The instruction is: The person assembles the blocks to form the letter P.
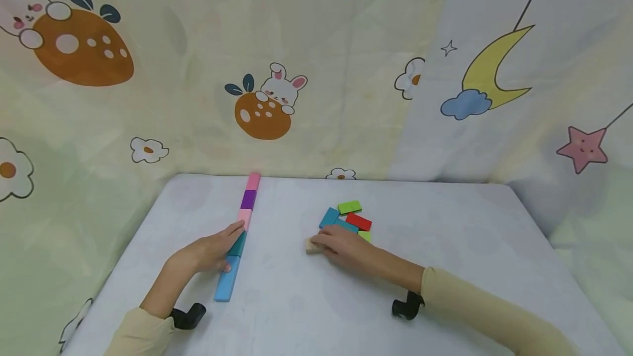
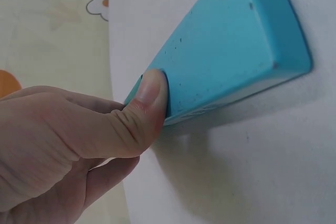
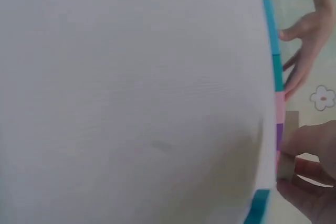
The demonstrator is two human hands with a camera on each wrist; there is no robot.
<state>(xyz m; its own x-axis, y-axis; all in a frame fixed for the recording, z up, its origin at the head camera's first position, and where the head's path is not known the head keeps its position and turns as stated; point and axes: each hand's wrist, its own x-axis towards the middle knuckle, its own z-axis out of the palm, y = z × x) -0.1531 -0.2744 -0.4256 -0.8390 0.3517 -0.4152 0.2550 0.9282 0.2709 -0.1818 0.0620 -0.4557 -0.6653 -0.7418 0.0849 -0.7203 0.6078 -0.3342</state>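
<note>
A straight row of coloured blocks runs up the table's left part in the head view: pink, a purple block point(image 1: 249, 199), pale pink, a dark teal block point(image 1: 238, 245) and a light blue block point(image 1: 225, 285) nearest me. My left hand point(image 1: 210, 249) rests along the row, fingertips at the pale pink block point(image 1: 244, 216) and thumb against the light blue one. Close up in the left wrist view, the thumb point(image 2: 152, 95) presses the block's side. My right hand point(image 1: 348, 249) pinches a plain wooden block point(image 1: 311, 246), seen also between the fingers in the right wrist view.
Beyond the right hand lie loose blocks: a green block point(image 1: 350, 207), a red block point(image 1: 359, 221), two blue ones and a yellow-green block point(image 1: 365, 235) partly hidden by the hand. A patterned cloth point(image 1: 341, 70) hangs behind the white table point(image 1: 445, 224).
</note>
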